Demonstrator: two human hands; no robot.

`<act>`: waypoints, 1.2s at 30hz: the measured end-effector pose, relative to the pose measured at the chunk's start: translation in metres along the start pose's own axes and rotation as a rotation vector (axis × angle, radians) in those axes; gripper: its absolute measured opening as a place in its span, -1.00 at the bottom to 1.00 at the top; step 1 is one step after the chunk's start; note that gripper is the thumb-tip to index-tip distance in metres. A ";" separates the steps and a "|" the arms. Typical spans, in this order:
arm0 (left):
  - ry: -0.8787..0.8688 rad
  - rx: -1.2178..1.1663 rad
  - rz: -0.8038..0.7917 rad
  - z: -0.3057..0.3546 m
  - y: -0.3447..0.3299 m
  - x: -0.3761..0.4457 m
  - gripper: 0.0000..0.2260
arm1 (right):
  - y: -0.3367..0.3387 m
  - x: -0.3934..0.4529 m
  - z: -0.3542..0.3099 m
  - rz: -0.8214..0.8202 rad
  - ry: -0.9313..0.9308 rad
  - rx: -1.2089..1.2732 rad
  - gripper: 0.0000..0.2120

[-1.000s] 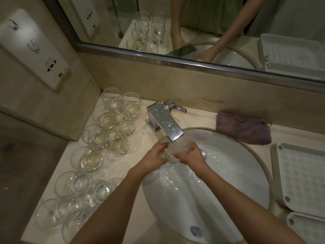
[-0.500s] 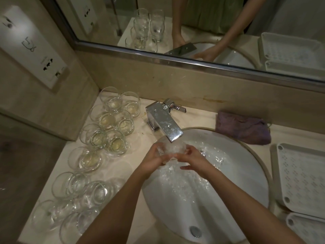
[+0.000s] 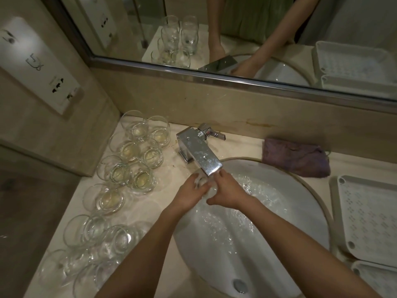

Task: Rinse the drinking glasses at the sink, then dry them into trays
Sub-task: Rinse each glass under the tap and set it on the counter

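Your left hand (image 3: 189, 195) and right hand (image 3: 228, 193) are both wrapped around one drinking glass (image 3: 204, 183), fingers curled onto its sides, holding it right under the faucet (image 3: 198, 154) spout where the water comes down. A second ago the glass sat lower and more open between your palms; now you have lifted it tight up against the spout and closed your hands over it, so little of it shows. Water is running and sheeting across the sink (image 3: 300, 211) basin, more broken up than before. That reads as the rinse on this one being well underway, probably close to done. To your left on the counter the waiting glasses (image 3: 129, 162) stand in a loose cluster, several with a yellowish residue at the bottom, so most of the job looks ahead of you. On your right the purple cloth (image 3: 296, 157) lies behind the basin, and the white trays (image 3: 369, 218) sit beside it with no glass in them that I can see.
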State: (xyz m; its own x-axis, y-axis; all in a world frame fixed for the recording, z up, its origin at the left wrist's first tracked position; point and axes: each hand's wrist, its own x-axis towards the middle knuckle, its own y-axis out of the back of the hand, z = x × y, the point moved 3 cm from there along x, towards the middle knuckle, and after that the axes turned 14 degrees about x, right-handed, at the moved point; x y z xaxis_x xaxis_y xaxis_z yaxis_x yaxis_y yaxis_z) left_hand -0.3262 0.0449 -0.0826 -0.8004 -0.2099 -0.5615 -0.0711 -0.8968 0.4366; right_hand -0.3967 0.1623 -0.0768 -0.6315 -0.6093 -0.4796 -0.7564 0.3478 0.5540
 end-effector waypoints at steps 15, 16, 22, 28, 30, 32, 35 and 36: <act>-0.261 0.166 0.126 0.000 -0.015 -0.013 -0.30 | -0.034 -0.019 0.010 0.191 -0.492 1.747 -0.77; -0.235 0.133 0.130 0.003 -0.013 -0.013 -0.32 | -0.036 -0.021 0.012 0.191 -0.505 1.761 -0.82; -0.105 -0.139 0.026 0.003 -0.008 -0.004 -0.48 | -0.012 -0.027 0.030 0.156 -0.452 1.511 -0.67; -0.004 -0.393 -0.149 0.002 -0.008 -0.004 -0.59 | 0.017 -0.022 0.027 0.013 -0.319 1.184 -0.74; -0.022 -0.445 -0.178 -0.001 -0.010 -0.005 -0.46 | 0.018 -0.019 0.024 0.080 -0.338 1.118 -0.68; -0.046 -0.470 -0.202 0.000 -0.010 -0.006 -0.39 | 0.015 -0.016 0.021 0.089 -0.344 1.082 -0.58; -0.008 -0.562 -0.179 -0.003 -0.011 -0.005 -0.52 | 0.010 -0.019 0.013 0.042 -0.417 1.055 -0.56; 0.013 -0.584 -0.166 -0.005 -0.012 -0.005 -0.56 | 0.008 -0.021 0.012 0.028 -0.454 1.044 -0.55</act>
State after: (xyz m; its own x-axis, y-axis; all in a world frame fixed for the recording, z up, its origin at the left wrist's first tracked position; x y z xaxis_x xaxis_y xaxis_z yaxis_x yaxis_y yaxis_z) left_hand -0.3184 0.0547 -0.0880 -0.7988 -0.0501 -0.5996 0.1466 -0.9827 -0.1131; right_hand -0.3915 0.1868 -0.0701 -0.4930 -0.3517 -0.7958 -0.3795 0.9100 -0.1670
